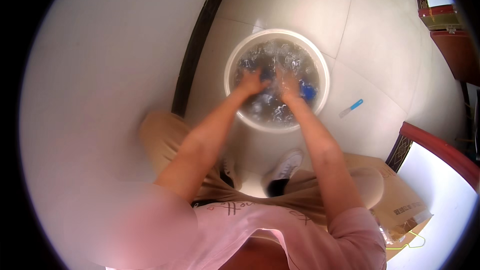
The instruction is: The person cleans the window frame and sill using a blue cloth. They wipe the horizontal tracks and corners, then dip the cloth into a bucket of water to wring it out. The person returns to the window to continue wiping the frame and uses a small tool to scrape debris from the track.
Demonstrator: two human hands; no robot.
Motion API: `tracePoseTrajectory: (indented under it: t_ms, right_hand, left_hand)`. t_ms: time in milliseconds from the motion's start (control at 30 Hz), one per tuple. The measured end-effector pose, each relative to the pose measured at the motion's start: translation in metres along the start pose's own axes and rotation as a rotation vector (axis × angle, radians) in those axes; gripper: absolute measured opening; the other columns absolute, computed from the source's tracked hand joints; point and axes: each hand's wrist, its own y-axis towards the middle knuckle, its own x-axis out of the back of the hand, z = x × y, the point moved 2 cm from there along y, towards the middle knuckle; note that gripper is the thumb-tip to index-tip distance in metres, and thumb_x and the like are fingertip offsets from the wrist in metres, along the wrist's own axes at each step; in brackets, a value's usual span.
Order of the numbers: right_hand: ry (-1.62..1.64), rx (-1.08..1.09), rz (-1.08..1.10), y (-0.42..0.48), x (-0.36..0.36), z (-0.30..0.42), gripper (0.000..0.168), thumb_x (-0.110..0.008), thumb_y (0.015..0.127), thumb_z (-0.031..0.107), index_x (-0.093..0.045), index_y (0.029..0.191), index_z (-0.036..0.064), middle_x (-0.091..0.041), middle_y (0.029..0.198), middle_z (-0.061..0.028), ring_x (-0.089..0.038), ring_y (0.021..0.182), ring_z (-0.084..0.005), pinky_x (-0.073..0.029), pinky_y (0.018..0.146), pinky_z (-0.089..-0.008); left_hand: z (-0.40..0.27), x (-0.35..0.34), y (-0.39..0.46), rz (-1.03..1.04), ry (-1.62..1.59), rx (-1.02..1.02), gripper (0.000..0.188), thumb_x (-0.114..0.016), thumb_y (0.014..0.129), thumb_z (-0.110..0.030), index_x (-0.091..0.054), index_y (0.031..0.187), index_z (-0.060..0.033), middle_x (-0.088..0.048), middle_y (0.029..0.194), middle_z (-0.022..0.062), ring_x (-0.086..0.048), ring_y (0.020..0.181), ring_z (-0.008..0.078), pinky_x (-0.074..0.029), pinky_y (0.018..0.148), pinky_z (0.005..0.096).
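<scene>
Both of my hands reach into a round white tub (325,82) filled with murky, splashing water (279,48). My left hand (255,81) is at the left of the middle, fingers spread at the surface, with no object seen in it. To its right, my right hand (288,84) is blurred by motion and partly under water, so what its fingers do is hidden. Something blue, perhaps cloth (308,92), shows at the surface just right of my right wrist. A darker blue patch lies in the water between my hands.
A scraper with a blue handle (352,107) lies on the tiled floor right of the tub. A dark baseboard (195,48) runs along the wall at left. At lower right stand a cardboard box (397,195) and a yellow-green hanger (416,246). Red-trimmed furniture (446,150) is at right.
</scene>
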Motion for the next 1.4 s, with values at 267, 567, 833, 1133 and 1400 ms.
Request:
tracePoseTrajectory:
  t_ms: [267, 567, 833, 1133, 1400]
  right_hand:
    - [0.380, 0.038, 0.374, 0.027, 0.144, 0.003, 0.092, -0.080, 0.061, 0.014, -0.033, 0.140, 0.009, -0.061, 0.115, -0.0172, -0.058, 0.110, -0.0311, -0.040, 0.096, -0.0483]
    - [1.486, -0.103, 0.465, 0.030, 0.217, 0.011, 0.078, -0.082, 0.070, 0.016, -0.043, 0.137, 0.003, -0.056, 0.123, -0.0190, -0.057, 0.113, -0.0260, -0.049, 0.093, -0.0365]
    - [1.873, -0.642, 0.045, 0.036, 0.190, 0.025, 0.054, -0.078, 0.078, 0.017, -0.054, 0.120, -0.007, -0.063, 0.106, -0.0174, -0.064, 0.092, -0.0241, -0.054, 0.081, -0.0358]
    - [1.472, -0.412, -0.248, 0.023, 0.172, 0.022, 0.049, -0.083, 0.073, 0.018, -0.060, 0.113, 0.001, -0.067, 0.097, -0.0122, -0.064, 0.086, -0.0190, -0.053, 0.077, -0.0323]
    - [0.469, 0.020, -0.315, -0.063, 0.190, 0.069, 0.050, -0.080, 0.061, 0.013, -0.065, 0.108, 0.010, -0.057, 0.120, -0.0142, -0.040, 0.126, -0.0345, -0.027, 0.102, -0.0501]
  left_hand:
    - [-0.031, 0.084, -0.022, -0.004, -0.566, -0.180, 0.064, -0.046, 0.093, -0.058, -0.057, 0.128, -0.0054, -0.057, 0.128, 0.0169, -0.053, 0.120, 0.0269, -0.042, 0.100, 0.0372]
    - [-0.087, 0.065, -0.053, 0.603, -1.818, -0.100, 0.080, -0.024, 0.091, -0.069, -0.049, 0.130, -0.0036, -0.055, 0.127, 0.0147, -0.056, 0.115, 0.0247, -0.047, 0.097, 0.0401]
    - [-0.083, 0.057, -0.080, 0.591, -1.926, -0.160, 0.089, -0.027, 0.081, -0.079, -0.037, 0.142, -0.0151, -0.049, 0.135, 0.0154, -0.055, 0.114, 0.0415, -0.044, 0.094, 0.0603]
    - [-0.063, 0.042, -0.088, 0.861, -2.086, 0.171, 0.095, -0.041, 0.075, -0.081, -0.036, 0.143, -0.0149, -0.041, 0.141, 0.0190, -0.038, 0.129, 0.0463, -0.030, 0.102, 0.0652]
    - [-0.067, 0.047, -0.092, 0.502, -2.115, 0.028, 0.065, -0.062, 0.084, -0.053, -0.051, 0.128, -0.0066, -0.054, 0.126, 0.0176, -0.053, 0.118, 0.0322, -0.044, 0.101, 0.0521]
